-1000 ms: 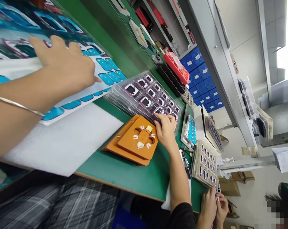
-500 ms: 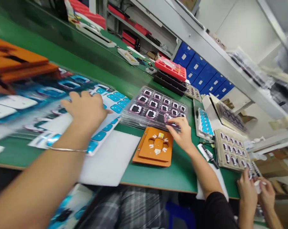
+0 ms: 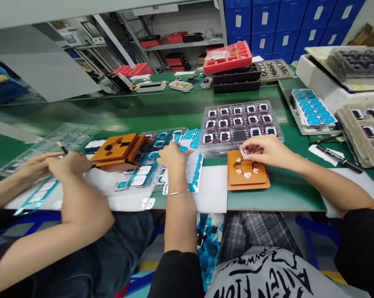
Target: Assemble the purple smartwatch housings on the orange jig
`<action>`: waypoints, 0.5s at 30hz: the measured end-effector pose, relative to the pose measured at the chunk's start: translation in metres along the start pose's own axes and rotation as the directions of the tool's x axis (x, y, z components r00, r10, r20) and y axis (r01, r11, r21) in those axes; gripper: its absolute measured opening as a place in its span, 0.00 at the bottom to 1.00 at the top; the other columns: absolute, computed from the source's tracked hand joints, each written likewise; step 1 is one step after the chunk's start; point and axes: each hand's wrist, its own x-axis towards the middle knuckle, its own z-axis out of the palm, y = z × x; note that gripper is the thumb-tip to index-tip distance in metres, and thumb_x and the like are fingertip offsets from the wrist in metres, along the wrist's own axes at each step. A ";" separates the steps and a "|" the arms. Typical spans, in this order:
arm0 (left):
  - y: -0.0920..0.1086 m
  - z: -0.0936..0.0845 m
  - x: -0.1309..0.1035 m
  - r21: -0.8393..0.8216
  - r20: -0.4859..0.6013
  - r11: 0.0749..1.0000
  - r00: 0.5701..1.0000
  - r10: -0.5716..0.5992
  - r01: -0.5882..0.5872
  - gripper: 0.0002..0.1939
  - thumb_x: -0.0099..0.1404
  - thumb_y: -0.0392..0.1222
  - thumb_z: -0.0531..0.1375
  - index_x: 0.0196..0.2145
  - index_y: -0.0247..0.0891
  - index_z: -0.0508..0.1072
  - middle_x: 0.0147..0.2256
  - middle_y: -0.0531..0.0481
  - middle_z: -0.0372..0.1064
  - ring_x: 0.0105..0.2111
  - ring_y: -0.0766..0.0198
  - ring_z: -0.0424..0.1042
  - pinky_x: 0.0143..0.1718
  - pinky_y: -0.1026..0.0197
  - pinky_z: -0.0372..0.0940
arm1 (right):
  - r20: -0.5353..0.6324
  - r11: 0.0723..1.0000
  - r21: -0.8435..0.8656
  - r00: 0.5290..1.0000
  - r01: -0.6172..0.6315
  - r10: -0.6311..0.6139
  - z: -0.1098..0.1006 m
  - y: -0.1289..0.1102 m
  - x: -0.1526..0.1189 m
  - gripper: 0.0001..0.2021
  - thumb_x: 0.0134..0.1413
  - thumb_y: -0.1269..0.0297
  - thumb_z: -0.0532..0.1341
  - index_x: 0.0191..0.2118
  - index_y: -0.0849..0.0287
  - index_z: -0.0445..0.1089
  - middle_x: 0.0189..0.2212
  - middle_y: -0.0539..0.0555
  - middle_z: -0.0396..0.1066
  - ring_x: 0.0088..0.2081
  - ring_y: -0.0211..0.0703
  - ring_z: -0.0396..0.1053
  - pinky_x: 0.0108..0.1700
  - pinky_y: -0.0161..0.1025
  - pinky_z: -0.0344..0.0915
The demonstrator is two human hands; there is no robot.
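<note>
My right hand (image 3: 263, 150) pinches a small square device frame (image 3: 244, 152) over the top edge of an orange fixture (image 3: 233, 180). The fixture has a shaped recess with white tabs around it. Behind it lies a clear plastic tray (image 3: 278, 131) holding rows of similar square frames with dark centres; one front-row pocket shows no frame. My left hand (image 3: 173, 160) is at a white sheet of blue stickers (image 3: 195, 178), thumb stretched out and fingers slightly bent. Its fingertips are partly hidden, and nothing shows in its grasp.
At left, a co-worker's hands (image 3: 61, 163) work beside another orange fixture (image 3: 115, 147) and trays of blue-filmed parts. Red and black trays (image 3: 233, 78) stand at the back. On the right are more blue stickers (image 3: 314, 108), a beige tray (image 3: 345, 116) and a black pen (image 3: 339, 158).
The view has swung left and levelled, bringing the left co-worker into sight. My right hand has carried the square frame from the clear tray to the orange fixture.
</note>
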 end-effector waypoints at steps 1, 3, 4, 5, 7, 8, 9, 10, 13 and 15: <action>-0.001 0.001 0.001 0.001 0.002 1.000 1.000 -0.002 0.002 0.24 0.58 0.50 0.72 0.48 0.39 0.74 0.56 0.32 0.71 0.60 0.34 0.67 0.57 0.35 0.64 | 0.016 0.998 -0.052 1.000 -0.023 0.024 -0.002 -0.002 0.000 0.10 0.56 0.73 0.68 0.44 0.60 0.77 0.35 0.51 0.78 0.36 0.38 0.75 0.40 0.36 0.69; -0.002 0.002 0.002 0.004 0.002 1.000 1.000 -0.011 0.011 0.22 0.59 0.50 0.72 0.47 0.39 0.73 0.55 0.33 0.72 0.58 0.36 0.69 0.57 0.36 0.64 | 0.046 0.984 -0.164 0.996 -0.066 0.074 -0.006 -0.007 0.000 0.09 0.56 0.72 0.70 0.43 0.61 0.76 0.32 0.50 0.78 0.34 0.39 0.74 0.39 0.37 0.66; -0.002 0.002 0.001 0.005 -0.001 1.000 1.000 -0.016 0.016 0.23 0.59 0.49 0.72 0.48 0.39 0.73 0.54 0.33 0.73 0.58 0.36 0.70 0.57 0.37 0.65 | 0.064 0.973 -0.212 0.993 -0.086 0.102 -0.008 -0.009 0.000 0.09 0.56 0.71 0.70 0.43 0.61 0.76 0.31 0.49 0.78 0.33 0.39 0.74 0.38 0.37 0.64; -0.002 0.001 0.000 0.006 -0.006 1.000 1.000 -0.021 0.021 0.23 0.59 0.48 0.72 0.48 0.38 0.72 0.53 0.33 0.73 0.57 0.37 0.70 0.57 0.38 0.65 | 0.084 0.962 -0.251 0.988 -0.105 0.130 -0.010 -0.011 0.000 0.09 0.57 0.70 0.70 0.43 0.61 0.75 0.31 0.49 0.78 0.33 0.40 0.74 0.37 0.37 0.63; -0.001 0.000 -0.002 0.008 -0.016 1.000 1.000 -0.024 0.024 0.24 0.58 0.47 0.72 0.49 0.38 0.71 0.52 0.32 0.74 0.57 0.37 0.71 0.56 0.38 0.66 | 0.120 0.940 -0.313 0.976 -0.134 0.179 -0.012 -0.014 0.001 0.09 0.58 0.67 0.71 0.43 0.60 0.74 0.30 0.49 0.78 0.32 0.40 0.74 0.34 0.37 0.59; -0.001 0.000 -0.003 0.008 -0.021 1.000 1.000 -0.021 0.021 0.24 0.58 0.47 0.72 0.48 0.38 0.71 0.53 0.32 0.73 0.58 0.36 0.70 0.56 0.38 0.66 | 0.132 0.929 -0.342 0.971 -0.142 0.197 -0.013 -0.015 0.001 0.09 0.58 0.66 0.71 0.43 0.60 0.74 0.29 0.48 0.78 0.32 0.41 0.73 0.33 0.37 0.57; -0.001 -0.001 -0.004 0.006 -0.026 1.000 1.000 -0.014 0.014 0.22 0.58 0.46 0.72 0.47 0.38 0.71 0.54 0.32 0.72 0.59 0.36 0.69 0.57 0.38 0.66 | 0.142 0.917 -0.371 0.967 -0.145 0.211 -0.013 -0.015 0.001 0.10 0.58 0.65 0.71 0.44 0.60 0.74 0.29 0.49 0.78 0.32 0.42 0.73 0.32 0.37 0.55; -0.001 -0.001 -0.004 0.002 -0.029 1.000 1.000 -0.004 0.004 0.20 0.59 0.45 0.71 0.45 0.38 0.71 0.55 0.32 0.71 0.59 0.35 0.69 0.57 0.37 0.66 | 0.149 0.906 -0.397 0.964 -0.145 0.219 -0.012 -0.015 0.001 0.10 0.58 0.64 0.71 0.44 0.60 0.74 0.29 0.49 0.77 0.32 0.43 0.73 0.31 0.38 0.54; -0.004 0.000 -0.004 -0.031 -0.021 0.999 0.999 0.033 -0.033 0.12 0.59 0.42 0.69 0.37 0.37 0.71 0.53 0.33 0.71 0.58 0.35 0.70 0.57 0.37 0.66 | 0.173 0.882 -0.449 0.955 -0.140 0.240 -0.009 -0.013 0.002 0.09 0.58 0.64 0.71 0.42 0.59 0.76 0.29 0.51 0.76 0.33 0.45 0.72 0.31 0.39 0.51; -0.006 0.000 -0.003 -0.072 -0.023 0.996 0.998 0.059 -0.060 0.10 0.57 0.38 0.68 0.34 0.38 0.70 0.51 0.35 0.73 0.57 0.37 0.71 0.59 0.39 0.65 | 0.173 0.874 -0.466 0.954 -0.142 0.247 -0.006 -0.011 0.003 0.07 0.58 0.64 0.71 0.41 0.58 0.77 0.30 0.52 0.75 0.33 0.45 0.71 0.30 0.39 0.50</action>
